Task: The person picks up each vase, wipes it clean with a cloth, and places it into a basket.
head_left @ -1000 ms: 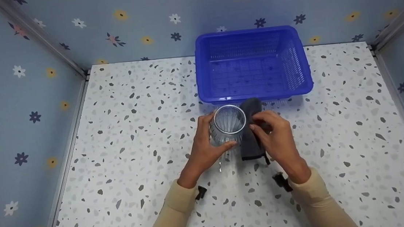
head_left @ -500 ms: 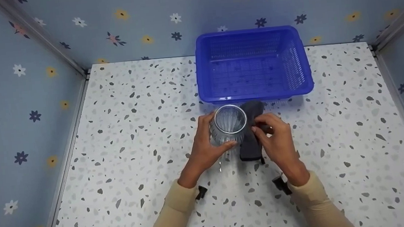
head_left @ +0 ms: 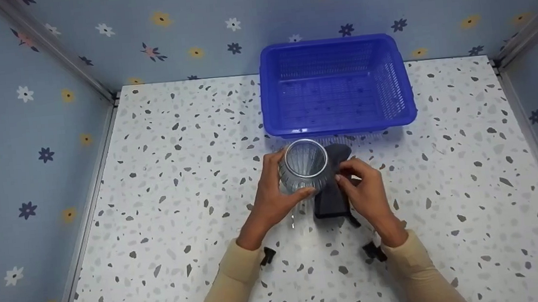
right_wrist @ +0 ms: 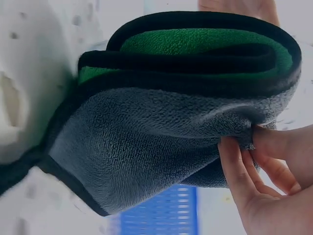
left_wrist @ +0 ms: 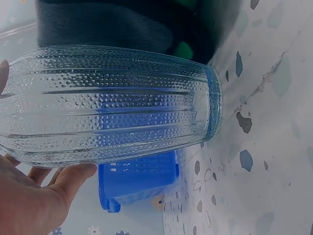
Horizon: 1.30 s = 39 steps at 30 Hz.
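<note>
A clear ribbed glass jar (head_left: 303, 179) with a round open mouth stands upright on the table, its beaded side filling the left wrist view. My left hand (head_left: 273, 194) grips it from the left, thumb across the near side. Against the jar's right side is a folded cloth (head_left: 333, 201), dark grey outside; green inner layers and black edging show in the right wrist view. My right hand (head_left: 365, 186) pinches a fold of this cloth (right_wrist: 142, 132) between thumb and fingers. Part of the cloth is hidden behind the jar.
A blue plastic basket (head_left: 340, 128) with perforated sides stands behind the jar, near the back wall. Flower-patterned walls (head_left: 190, 26) enclose the speckled table (head_left: 179, 178) at the back and both sides.
My right hand has drawn the cloth a little toward me along the jar's side, and its near end has swung slightly left. The left hand and jar have stayed in place.
</note>
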Motion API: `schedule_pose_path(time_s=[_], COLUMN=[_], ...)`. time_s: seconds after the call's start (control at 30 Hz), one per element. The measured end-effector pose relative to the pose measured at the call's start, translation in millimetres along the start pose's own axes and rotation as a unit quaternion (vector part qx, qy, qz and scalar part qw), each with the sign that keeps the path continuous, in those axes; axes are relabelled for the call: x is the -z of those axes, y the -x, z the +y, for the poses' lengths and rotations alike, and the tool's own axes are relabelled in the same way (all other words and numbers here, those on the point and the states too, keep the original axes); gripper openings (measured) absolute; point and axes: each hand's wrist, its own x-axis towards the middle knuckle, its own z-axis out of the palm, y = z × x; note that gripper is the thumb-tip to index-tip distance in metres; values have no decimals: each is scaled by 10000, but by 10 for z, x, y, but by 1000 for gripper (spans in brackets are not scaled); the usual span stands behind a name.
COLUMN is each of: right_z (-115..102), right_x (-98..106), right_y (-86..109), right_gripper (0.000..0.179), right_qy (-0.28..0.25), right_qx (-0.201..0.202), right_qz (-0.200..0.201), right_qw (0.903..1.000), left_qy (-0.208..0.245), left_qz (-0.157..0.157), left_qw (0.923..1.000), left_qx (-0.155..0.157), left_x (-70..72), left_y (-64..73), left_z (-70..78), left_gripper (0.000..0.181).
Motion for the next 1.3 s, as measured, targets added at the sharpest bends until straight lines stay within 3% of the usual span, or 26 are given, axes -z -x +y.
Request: schedule_pose_path(time_s=[0.23, 0.47, 0.67, 0.97, 1.3], right_z=[240, 253, 98, -360, -464], right_x=[-96, -121, -45, 77, 72], right_y=[23, 46, 27, -109, -136], right_gripper=[15, 16, 16, 12, 14], right_qy=[172, 216, 61, 110, 557], right_qx=[-401, -418, -62, 486, 467], right_qz=[-213, -184, 3, 295, 228], right_qw=[9988, 9987, 10000, 9983, 9971], left_qy=[-50, -21, 29, -13, -40], left_qz=[-32, -26, -39, 29, 77], left_qw=[10000, 9999, 10000, 10000, 9999], left_qx=[58, 127, 87, 25, -75], left_x=[4, 11, 0, -15, -21], left_y=[6, 19, 11, -4, -2], left_z=[7, 15, 15, 5, -3], left_gripper=[100, 98, 97, 98, 98])
